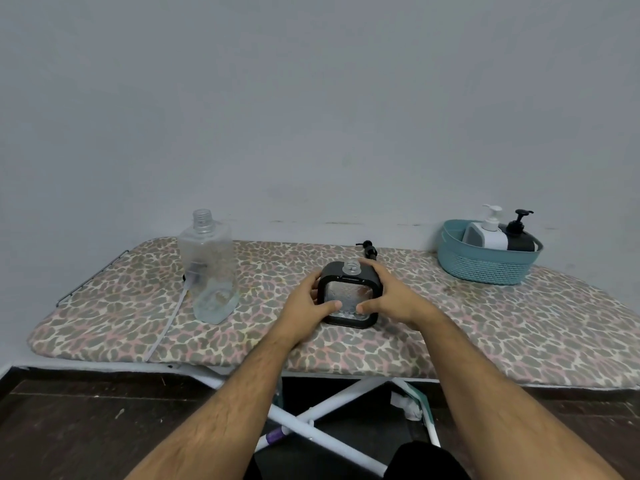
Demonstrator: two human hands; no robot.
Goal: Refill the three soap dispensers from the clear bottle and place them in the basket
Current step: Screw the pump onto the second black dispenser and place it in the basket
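Note:
A square black dispenser (348, 292) with a clear front window stands on the board at the middle, its neck open with no pump on it. My left hand (304, 299) holds its left side and my right hand (388, 292) holds its right side, thumbs on the front. Its black pump (368, 249) lies on the board just behind it. The clear bottle (209, 268) stands uncapped at the left, nearly empty. The teal basket (485, 268) at the far right holds a white dispenser (486, 233) and a black dispenser (521, 237).
Everything rests on an ironing board (485, 334) with a leopard-print cover, pushed against a grey wall. A clear pump tube (173, 313) lies behind and left of the clear bottle, reaching the front edge. White crossed legs and dark floor show below.

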